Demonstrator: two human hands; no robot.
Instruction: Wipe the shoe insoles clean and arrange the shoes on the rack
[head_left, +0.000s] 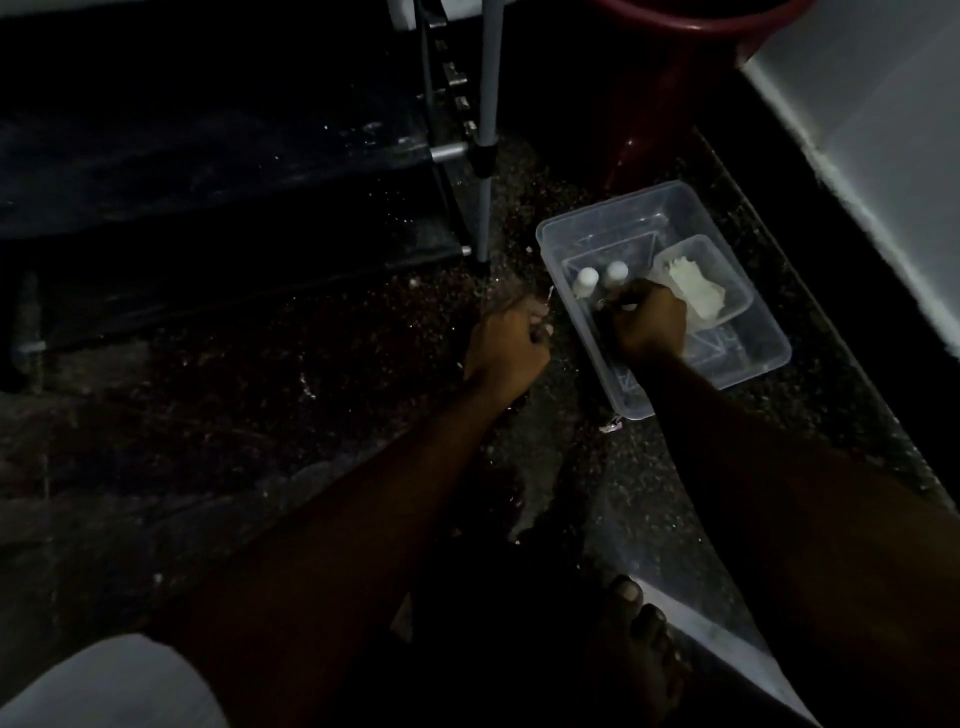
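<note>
My right hand (647, 325) reaches into a clear plastic tub (748, 332) on the dark floor. Its fingers are curled round something small and glinting, right in front of two white-capped bottles (587, 278). A white cloth (696, 288) lies in a smaller clear tray inside the tub. My left hand (506, 345) hovers just left of the tub with curled fingers; the dark hides whether it holds anything. The shoe rack (485, 135), with metal legs and dark shelves, stands at the upper left. I can make out no shoes or insoles in the dark.
A dark red bucket (675, 62) stands behind the tub. A white wall (883, 130) runs along the right. My bare foot (639, 623) rests on the speckled floor at the bottom. A pale rounded thing (104, 686) fills the lower left corner.
</note>
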